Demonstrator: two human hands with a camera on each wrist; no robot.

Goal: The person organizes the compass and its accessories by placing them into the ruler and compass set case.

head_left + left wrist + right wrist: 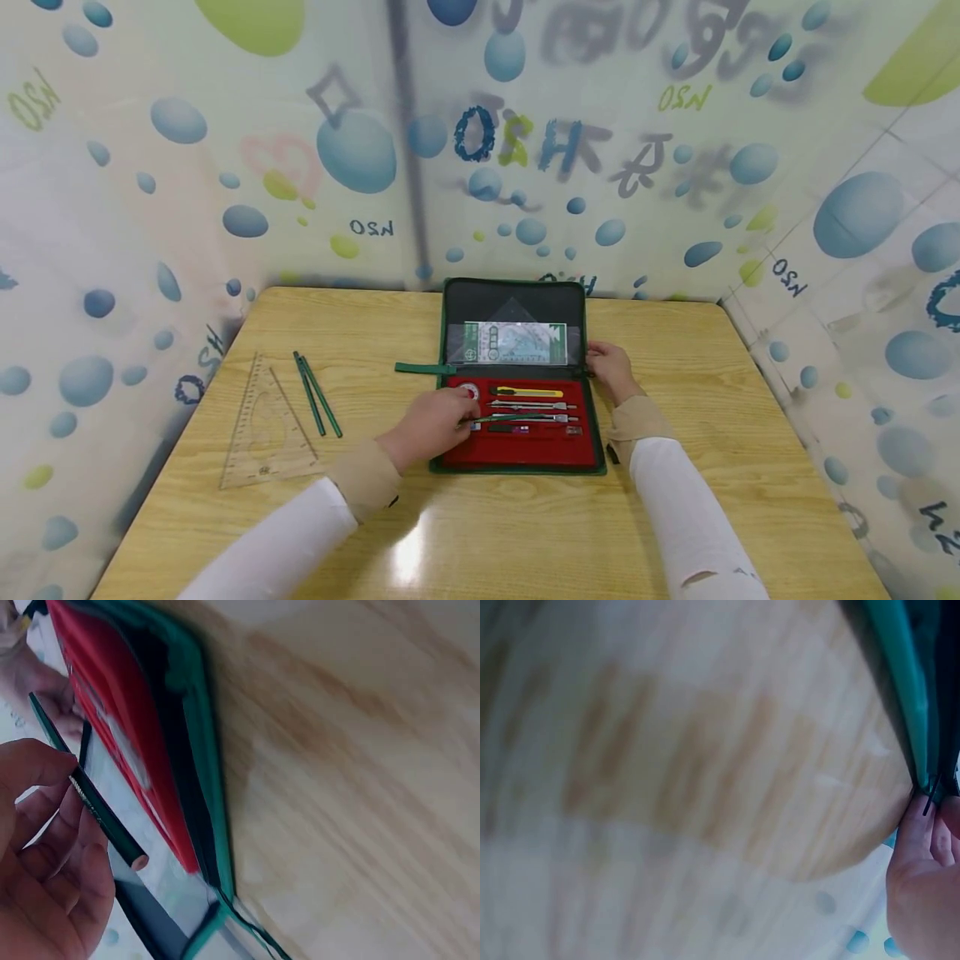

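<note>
A green pencil (101, 806) is pinched between the thumb and fingers of my left hand (435, 421), its flat end toward the left wrist camera. In the head view this hand is over the left side of an open green zip case (517, 468) with a red tray (517, 452). The tray holds a yellow cutter knife (532, 392), silver compasses (525, 406), a round white dial-like piece (470, 388) and small pieces. My right hand (611, 367) grips the case's right edge near the fold; the right wrist view shows fingertips beside the zip pull (931, 795).
Two green pencils (317, 396) and a clear set square (262, 475) lie on the wooden table (480, 542) to the left. A printed packet (517, 343) sits in the lid's clear pocket. A green strap (420, 368) sticks out left. Patterned wall covering stands behind.
</note>
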